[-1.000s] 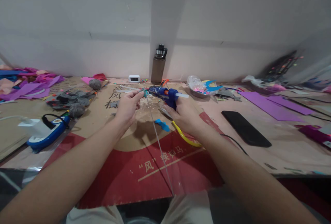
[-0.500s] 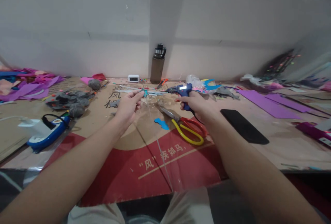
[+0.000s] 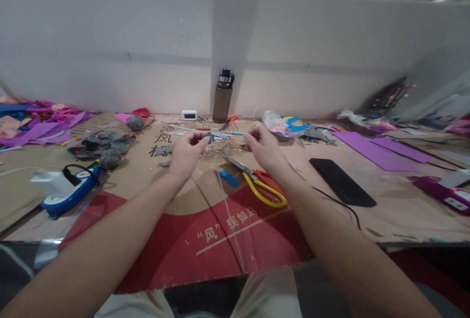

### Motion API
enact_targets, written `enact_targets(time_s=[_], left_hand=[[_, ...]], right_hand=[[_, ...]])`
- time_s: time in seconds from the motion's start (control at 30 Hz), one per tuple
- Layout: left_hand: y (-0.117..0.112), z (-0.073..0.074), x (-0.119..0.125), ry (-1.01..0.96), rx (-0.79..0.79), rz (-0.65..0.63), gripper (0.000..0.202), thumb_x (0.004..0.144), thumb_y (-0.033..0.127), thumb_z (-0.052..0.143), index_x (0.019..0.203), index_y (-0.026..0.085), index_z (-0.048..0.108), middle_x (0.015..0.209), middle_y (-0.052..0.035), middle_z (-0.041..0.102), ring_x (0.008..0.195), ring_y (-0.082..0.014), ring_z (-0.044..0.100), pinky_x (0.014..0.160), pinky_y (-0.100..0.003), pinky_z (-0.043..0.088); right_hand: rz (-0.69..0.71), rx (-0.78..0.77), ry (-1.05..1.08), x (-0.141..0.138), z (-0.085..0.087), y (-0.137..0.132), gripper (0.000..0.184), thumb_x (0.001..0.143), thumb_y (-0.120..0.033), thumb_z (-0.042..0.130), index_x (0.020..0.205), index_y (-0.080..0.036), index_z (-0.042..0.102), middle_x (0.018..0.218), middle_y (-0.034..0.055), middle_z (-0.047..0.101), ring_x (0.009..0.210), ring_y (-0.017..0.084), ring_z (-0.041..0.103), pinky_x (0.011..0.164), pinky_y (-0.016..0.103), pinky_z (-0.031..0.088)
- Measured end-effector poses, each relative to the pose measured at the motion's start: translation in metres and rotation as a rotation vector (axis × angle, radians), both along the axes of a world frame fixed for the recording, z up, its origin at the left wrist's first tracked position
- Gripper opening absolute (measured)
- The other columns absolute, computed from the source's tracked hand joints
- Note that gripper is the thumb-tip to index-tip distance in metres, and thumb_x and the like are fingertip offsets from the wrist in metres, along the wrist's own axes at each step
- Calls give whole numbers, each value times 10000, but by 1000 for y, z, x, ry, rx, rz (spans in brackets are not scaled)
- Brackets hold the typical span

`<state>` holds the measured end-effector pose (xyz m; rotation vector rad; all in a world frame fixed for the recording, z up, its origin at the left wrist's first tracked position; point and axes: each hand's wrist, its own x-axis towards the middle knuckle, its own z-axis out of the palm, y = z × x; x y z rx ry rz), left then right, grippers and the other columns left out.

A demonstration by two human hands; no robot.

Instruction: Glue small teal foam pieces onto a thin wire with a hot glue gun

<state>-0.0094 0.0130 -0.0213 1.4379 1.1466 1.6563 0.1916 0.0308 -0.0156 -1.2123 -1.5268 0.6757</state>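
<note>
My left hand [image 3: 186, 154] is closed, thumb and fingertips pinching a small teal cut-out [image 3: 210, 137] above the cardboard. My right hand [image 3: 262, 146] is also closed in a pinch, level with it on the right. A thin light-blue strip [image 3: 238, 133] runs up to its fingertips; whether they grip it I cannot tell. Below the right wrist lie scissors [image 3: 262, 188] with yellow and red handles, blades pointing away. Beside them rests a small blue cut-out [image 3: 229, 178]. The cardboard sheet [image 3: 183, 244] lies under both hands.
A dark bottle [image 3: 222, 98] and a small white clock [image 3: 189, 115] stand at the back wall. On the right lie a black phone [image 3: 342, 182] and purple sheets [image 3: 378, 151]. Grey cut-outs [image 3: 99, 147] and a blue power strip [image 3: 71, 193] with a white plug are on the left.
The blue glue gun has left my right hand and no longer shows; a black cord now lies beside the phone. My right hand has moved left, towards my left hand, and pinches.
</note>
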Motion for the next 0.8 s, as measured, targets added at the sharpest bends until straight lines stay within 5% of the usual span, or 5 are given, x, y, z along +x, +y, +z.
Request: enact_targets(time_s=[0.1, 0.2, 0.3, 0.5, 0.8], left_hand=[[-4, 4, -1, 193, 80, 95, 112, 728, 269, 672, 791, 182, 706, 660, -2, 604, 571, -102, 475, 543, -216, 351], [-8, 6, -2, 297, 121, 142, 85, 721, 240, 671, 772, 181, 703, 679, -6, 625, 622, -115, 516, 586, -214, 378], [-7, 5, -1, 250, 53, 82, 101, 731, 251, 662, 781, 165, 677, 619, 9, 592, 559, -107, 506, 539, -217, 381], [0, 2, 2, -119, -154, -168, 178, 706, 238, 710, 823, 122, 642, 656, -13, 627, 549, -96, 566, 555, -230, 477], [-3, 8, 6, -325, -266, -284, 169, 696, 161, 719, 840, 88, 668, 692, -33, 660, 582, -94, 604, 627, -252, 527]], right_hand=[[360, -339, 444, -40, 4, -23, 295, 779, -345, 621, 915, -236, 383, 865, -7, 565, 718, 132, 618, 700, 346, 537], [496, -497, 535, -61, 5, -34, 433, 683, -253, 706, 930, -247, 351, 739, -66, 538, 569, 95, 552, 557, 261, 490], [363, -345, 392, -65, 2, -29, 302, 702, -236, 651, 887, -228, 413, 633, -94, 457, 508, 73, 441, 482, 204, 377], [172, 139, 114, -63, -6, -14, 56, 770, -240, 545, 778, -185, 539, 726, -27, 547, 675, 110, 497, 656, 259, 399], [91, 197, 26, -54, -7, -18, 173, 813, -330, 558, 719, -186, 547, 680, -15, 537, 650, 118, 466, 623, 258, 358]])
